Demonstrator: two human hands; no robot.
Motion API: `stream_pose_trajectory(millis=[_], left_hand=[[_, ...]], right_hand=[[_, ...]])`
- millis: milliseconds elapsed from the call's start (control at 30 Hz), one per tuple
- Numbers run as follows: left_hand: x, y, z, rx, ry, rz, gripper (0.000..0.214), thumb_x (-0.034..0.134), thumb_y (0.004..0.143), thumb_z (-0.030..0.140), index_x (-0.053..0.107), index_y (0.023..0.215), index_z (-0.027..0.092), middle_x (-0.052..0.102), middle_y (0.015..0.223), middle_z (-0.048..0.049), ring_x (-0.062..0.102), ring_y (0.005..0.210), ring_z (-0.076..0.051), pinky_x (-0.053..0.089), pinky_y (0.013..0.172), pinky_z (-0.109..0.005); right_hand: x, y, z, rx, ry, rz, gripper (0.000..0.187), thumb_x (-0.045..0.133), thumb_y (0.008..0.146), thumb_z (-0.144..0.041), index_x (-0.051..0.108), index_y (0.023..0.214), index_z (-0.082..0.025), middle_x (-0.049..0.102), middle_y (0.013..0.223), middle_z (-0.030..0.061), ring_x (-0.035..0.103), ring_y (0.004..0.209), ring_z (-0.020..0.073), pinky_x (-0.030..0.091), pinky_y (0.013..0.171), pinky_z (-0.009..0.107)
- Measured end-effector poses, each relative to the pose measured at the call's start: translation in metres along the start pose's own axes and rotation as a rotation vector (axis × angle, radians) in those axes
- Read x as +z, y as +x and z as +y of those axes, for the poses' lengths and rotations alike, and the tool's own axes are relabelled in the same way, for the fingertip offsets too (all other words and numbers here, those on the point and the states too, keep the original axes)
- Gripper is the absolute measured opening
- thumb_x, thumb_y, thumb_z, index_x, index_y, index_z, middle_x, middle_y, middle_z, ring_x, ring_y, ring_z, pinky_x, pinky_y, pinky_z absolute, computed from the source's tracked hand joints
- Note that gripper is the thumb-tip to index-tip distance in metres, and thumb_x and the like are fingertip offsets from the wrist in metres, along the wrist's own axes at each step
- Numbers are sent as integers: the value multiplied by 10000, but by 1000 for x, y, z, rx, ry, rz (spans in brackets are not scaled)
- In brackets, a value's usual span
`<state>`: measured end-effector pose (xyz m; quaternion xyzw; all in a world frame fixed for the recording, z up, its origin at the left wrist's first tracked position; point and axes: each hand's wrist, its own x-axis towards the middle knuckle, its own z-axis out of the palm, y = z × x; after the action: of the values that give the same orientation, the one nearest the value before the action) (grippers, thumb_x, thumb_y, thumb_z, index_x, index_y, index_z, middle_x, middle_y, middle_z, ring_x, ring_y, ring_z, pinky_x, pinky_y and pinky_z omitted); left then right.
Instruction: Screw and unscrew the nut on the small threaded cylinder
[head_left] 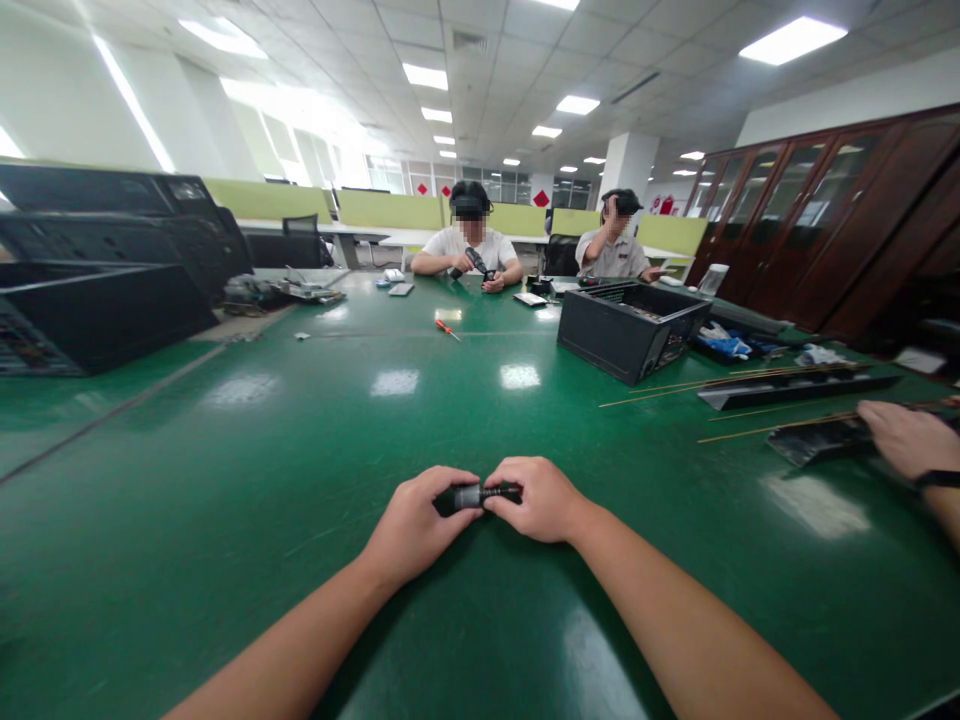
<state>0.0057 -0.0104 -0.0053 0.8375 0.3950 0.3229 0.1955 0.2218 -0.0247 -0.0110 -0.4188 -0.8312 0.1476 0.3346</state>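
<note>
The person's left hand [416, 518] is closed around the thick, grey-banded end of a cylinder [469, 496], while the right hand [544, 500] pinches its thin, ridged end (what it is exactly cannot be told). The cylinder lies level between the two hands, just over or on the green table [300, 560]. Beyond it is an orange-handled screwdriver [447, 329]; a black case [607, 335] stands to the right, and another person's hand [911, 440] rests on a metal strip [814, 442].
</note>
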Motion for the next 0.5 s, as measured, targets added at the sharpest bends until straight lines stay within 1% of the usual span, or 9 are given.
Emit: stream_pose_trajectory(millis=[333,500], left_hand=[[-1,0,0,-19,-13,6,248,723,788,303,691,1027,244,718,992,-13,670,927,-197,518,846,-313],[0,0,-1,-17,-13,15,250,717,788,293,688,1030,236,716,995,-22,666,932,-202,515,852,-322]], right_hand=[[-2,-1,2,7,-17,-2,146,677,835,-270,728,957,-207,717,913,40,656,832,173,477,770,277],[-2,-1,1,6,-25,0,147,674,836,-273,728,952,-201,716,908,41,653,829,173,476,763,274]])
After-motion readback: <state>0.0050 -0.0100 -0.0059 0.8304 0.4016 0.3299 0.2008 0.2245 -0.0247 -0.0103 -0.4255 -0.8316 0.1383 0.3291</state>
